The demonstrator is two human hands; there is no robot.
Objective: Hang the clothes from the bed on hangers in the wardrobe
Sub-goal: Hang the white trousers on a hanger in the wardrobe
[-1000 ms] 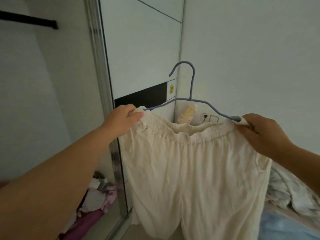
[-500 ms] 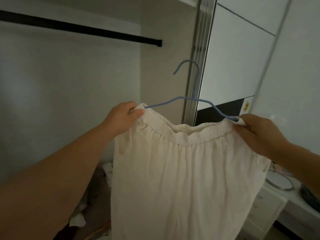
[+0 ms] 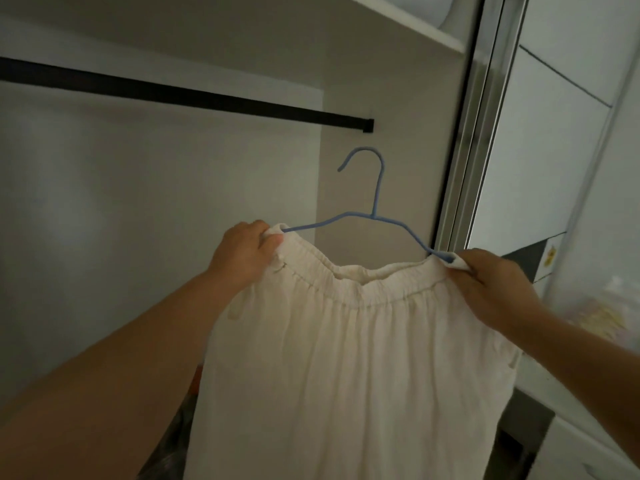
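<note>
Both hands are up in front of the open wardrobe, holding one pair of cream, gathered-waist cotton trousers point(image 3: 346, 358) stretched over one thin blue wire hanger point(image 3: 375, 216). The left hand point(image 3: 242, 252) has its fingers point(image 3: 270, 242) clamped on the waistband at the hanger's left tip; the right hand point(image 3: 498, 289) pinches the waistband over the right tip. The hanger's hook stands free below and to the right of the single black wardrobe rail point(image 3: 180, 95), not yet on it.

The likely trouble: the waistband only rides on the sloping wire arms, so once either hand lets go the cloth could slide off an end. The hook also sits close to the rail's right end and the silver sliding-door frame point(image 3: 478, 133), and might miss or snag there.

Count: one hanger, one garment, one rail, two hands.
</note>
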